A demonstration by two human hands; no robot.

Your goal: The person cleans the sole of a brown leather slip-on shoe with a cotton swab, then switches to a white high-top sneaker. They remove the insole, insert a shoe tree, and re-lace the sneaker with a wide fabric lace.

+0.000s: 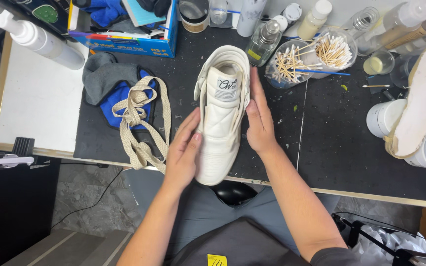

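White laceless sneaker [221,118] held upright at the counter's [331,148] near edge, clasped between left hand [183,152] and right hand [258,123], each grip flat against a side, beige laces [139,123] piled left on a blue-grey cloth [105,83].

Shoe [221,116] on bench [341,148] at near edge, between left hand [183,150] and right hand [258,120]. Laces [139,120] left of shoe, over cloth [107,86]. Box [124,29] behind cloth. Swab cups [311,54] and bottles [265,42] behind right. Sole [422,98] far right.

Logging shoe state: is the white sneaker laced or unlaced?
Unlaced: the white sneaker shows no laces, and beige laces lie loose beside it.
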